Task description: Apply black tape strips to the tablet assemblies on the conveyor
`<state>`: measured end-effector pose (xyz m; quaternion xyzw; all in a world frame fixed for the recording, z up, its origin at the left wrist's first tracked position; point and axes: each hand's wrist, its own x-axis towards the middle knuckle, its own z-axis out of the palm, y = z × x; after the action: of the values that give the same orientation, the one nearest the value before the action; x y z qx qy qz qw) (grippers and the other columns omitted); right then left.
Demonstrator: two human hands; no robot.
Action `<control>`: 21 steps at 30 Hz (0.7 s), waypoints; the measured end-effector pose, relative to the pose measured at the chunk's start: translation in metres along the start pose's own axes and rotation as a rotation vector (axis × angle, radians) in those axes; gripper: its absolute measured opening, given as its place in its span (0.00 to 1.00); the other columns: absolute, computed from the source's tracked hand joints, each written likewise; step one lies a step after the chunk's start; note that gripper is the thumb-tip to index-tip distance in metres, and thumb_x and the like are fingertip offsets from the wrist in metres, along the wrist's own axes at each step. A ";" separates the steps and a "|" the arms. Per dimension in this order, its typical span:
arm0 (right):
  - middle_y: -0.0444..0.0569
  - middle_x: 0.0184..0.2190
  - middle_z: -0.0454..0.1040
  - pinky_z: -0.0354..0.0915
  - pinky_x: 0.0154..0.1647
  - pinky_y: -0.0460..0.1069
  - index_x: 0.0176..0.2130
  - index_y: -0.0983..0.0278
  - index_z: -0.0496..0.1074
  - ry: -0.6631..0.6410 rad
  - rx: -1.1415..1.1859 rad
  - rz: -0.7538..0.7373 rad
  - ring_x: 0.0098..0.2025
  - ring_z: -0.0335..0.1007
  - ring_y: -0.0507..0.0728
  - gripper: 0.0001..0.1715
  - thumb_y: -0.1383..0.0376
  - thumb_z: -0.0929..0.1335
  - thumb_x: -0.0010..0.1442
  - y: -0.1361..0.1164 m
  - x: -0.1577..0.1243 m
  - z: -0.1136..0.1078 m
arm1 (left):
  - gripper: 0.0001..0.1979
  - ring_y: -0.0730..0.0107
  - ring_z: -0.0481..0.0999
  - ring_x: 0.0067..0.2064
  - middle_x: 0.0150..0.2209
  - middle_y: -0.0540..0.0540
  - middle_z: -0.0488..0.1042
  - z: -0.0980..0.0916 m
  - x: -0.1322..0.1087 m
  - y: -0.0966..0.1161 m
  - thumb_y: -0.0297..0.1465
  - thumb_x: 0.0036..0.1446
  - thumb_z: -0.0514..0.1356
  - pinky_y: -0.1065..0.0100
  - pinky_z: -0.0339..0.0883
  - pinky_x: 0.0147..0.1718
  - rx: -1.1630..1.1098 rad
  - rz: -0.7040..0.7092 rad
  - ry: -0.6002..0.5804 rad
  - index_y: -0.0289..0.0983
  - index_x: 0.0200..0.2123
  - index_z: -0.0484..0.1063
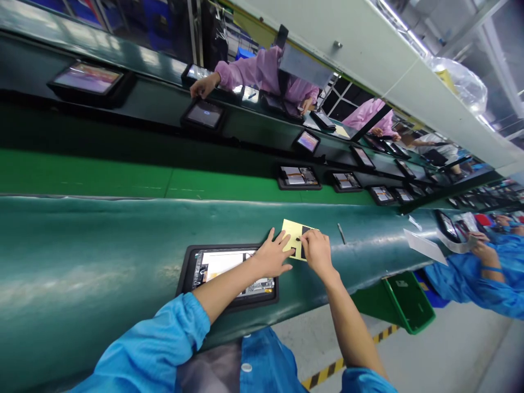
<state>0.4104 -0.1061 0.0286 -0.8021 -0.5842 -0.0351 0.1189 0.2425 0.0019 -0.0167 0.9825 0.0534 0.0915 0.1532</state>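
We stand at a long table (102,262) that runs left to right. On it, directly before us, lies an opened tablet (229,271). Just right of the tablet lies a small sheet (291,236), and both our hands rest on it: the left hand (273,255) reaches across the tablet's right end, the right hand (316,250) beside it. Behind the table runs a conveyor belt (82,174) carrying more tablets (299,177) toward the right. Beyond the belt, a person's hand (203,86) touches a device. At far right another worker's hand (483,252) holds a sheet.
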 end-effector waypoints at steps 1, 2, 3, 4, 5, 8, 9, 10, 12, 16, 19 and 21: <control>0.54 0.40 0.75 0.56 0.48 0.54 0.38 0.63 0.72 0.018 0.014 0.002 0.45 0.69 0.61 0.17 0.61 0.59 0.74 -0.001 0.002 -0.006 | 0.28 0.35 0.55 0.71 0.69 0.33 0.61 -0.001 0.000 0.001 0.50 0.66 0.57 0.29 0.43 0.65 -0.003 0.000 0.002 0.43 0.62 0.71; 0.53 0.40 0.75 0.57 0.48 0.54 0.38 0.63 0.71 0.031 0.031 0.001 0.45 0.69 0.60 0.17 0.60 0.59 0.74 -0.004 0.003 -0.011 | 0.27 0.35 0.56 0.71 0.69 0.33 0.62 -0.002 0.000 0.001 0.50 0.66 0.57 0.29 0.44 0.65 -0.007 0.002 0.006 0.43 0.61 0.72; 0.52 0.39 0.75 0.58 0.47 0.53 0.38 0.62 0.71 0.041 0.051 -0.003 0.44 0.69 0.60 0.18 0.59 0.59 0.74 -0.007 0.004 -0.017 | 0.26 0.36 0.57 0.71 0.69 0.34 0.62 -0.005 0.000 0.002 0.49 0.66 0.57 0.29 0.45 0.65 -0.012 0.006 0.012 0.43 0.61 0.72; 0.51 0.39 0.75 0.58 0.47 0.53 0.37 0.61 0.71 0.048 0.071 -0.009 0.43 0.70 0.59 0.18 0.59 0.59 0.75 -0.010 0.005 -0.023 | 0.25 0.37 0.58 0.71 0.69 0.34 0.62 -0.009 -0.002 0.002 0.47 0.67 0.58 0.31 0.46 0.65 -0.018 0.012 0.021 0.43 0.61 0.72; 0.50 0.38 0.74 0.59 0.46 0.53 0.36 0.61 0.70 0.050 0.090 -0.019 0.43 0.70 0.59 0.19 0.58 0.59 0.75 -0.015 0.006 -0.028 | 0.24 0.40 0.58 0.71 0.69 0.35 0.62 -0.014 -0.003 0.002 0.45 0.67 0.57 0.33 0.46 0.66 -0.024 0.015 0.036 0.44 0.62 0.71; 0.49 0.37 0.74 0.62 0.45 0.52 0.35 0.60 0.70 0.020 0.190 -0.075 0.41 0.71 0.58 0.19 0.57 0.59 0.75 -0.036 0.004 -0.038 | 0.21 0.48 0.56 0.72 0.70 0.37 0.61 -0.038 -0.014 -0.006 0.37 0.70 0.55 0.41 0.45 0.69 -0.038 -0.004 0.089 0.43 0.63 0.69; 0.49 0.36 0.74 0.62 0.45 0.52 0.35 0.60 0.70 -0.004 0.239 -0.104 0.41 0.71 0.58 0.18 0.57 0.60 0.74 -0.046 0.003 -0.039 | 0.20 0.50 0.56 0.72 0.70 0.38 0.61 -0.048 -0.020 -0.013 0.34 0.70 0.53 0.42 0.44 0.70 -0.042 -0.024 0.109 0.42 0.63 0.69; 0.49 0.37 0.74 0.62 0.45 0.52 0.36 0.60 0.70 -0.033 0.290 -0.139 0.41 0.71 0.58 0.17 0.58 0.60 0.74 -0.056 0.001 -0.039 | 0.20 0.52 0.56 0.72 0.70 0.39 0.62 -0.059 -0.027 -0.021 0.32 0.71 0.51 0.44 0.44 0.70 -0.050 -0.050 0.133 0.42 0.63 0.69; 0.49 0.38 0.74 0.62 0.46 0.52 0.37 0.61 0.70 -0.109 0.382 -0.223 0.42 0.71 0.58 0.14 0.60 0.61 0.74 -0.081 -0.003 -0.036 | 0.21 0.54 0.57 0.72 0.69 0.40 0.64 -0.080 -0.048 -0.042 0.31 0.71 0.48 0.45 0.47 0.70 -0.078 -0.125 0.210 0.41 0.63 0.69; 0.48 0.40 0.74 0.61 0.47 0.52 0.38 0.61 0.70 -0.317 0.477 -0.410 0.45 0.71 0.57 0.10 0.64 0.64 0.73 -0.138 -0.017 -0.022 | 0.21 0.57 0.64 0.68 0.65 0.42 0.68 -0.108 -0.111 -0.075 0.31 0.71 0.47 0.47 0.59 0.67 -0.141 -0.328 0.376 0.39 0.61 0.72; 0.48 0.43 0.74 0.62 0.48 0.52 0.39 0.62 0.71 -0.419 0.455 -0.509 0.46 0.70 0.57 0.04 0.67 0.68 0.70 -0.176 -0.024 -0.006 | 0.20 0.57 0.66 0.67 0.64 0.42 0.70 -0.107 -0.164 -0.079 0.32 0.72 0.48 0.48 0.62 0.67 -0.140 -0.446 0.450 0.38 0.58 0.74; 0.48 0.44 0.73 0.62 0.49 0.53 0.40 0.62 0.71 -0.438 0.414 -0.546 0.47 0.69 0.57 0.02 0.68 0.70 0.68 -0.195 -0.023 0.007 | 0.20 0.56 0.65 0.68 0.64 0.42 0.70 -0.098 -0.194 -0.072 0.32 0.72 0.48 0.48 0.62 0.67 -0.137 -0.499 0.470 0.38 0.57 0.75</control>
<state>0.2185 -0.0699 0.0467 -0.5649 -0.7821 0.2246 0.1369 0.0279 0.0726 0.0213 0.8786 0.3193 0.2786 0.2201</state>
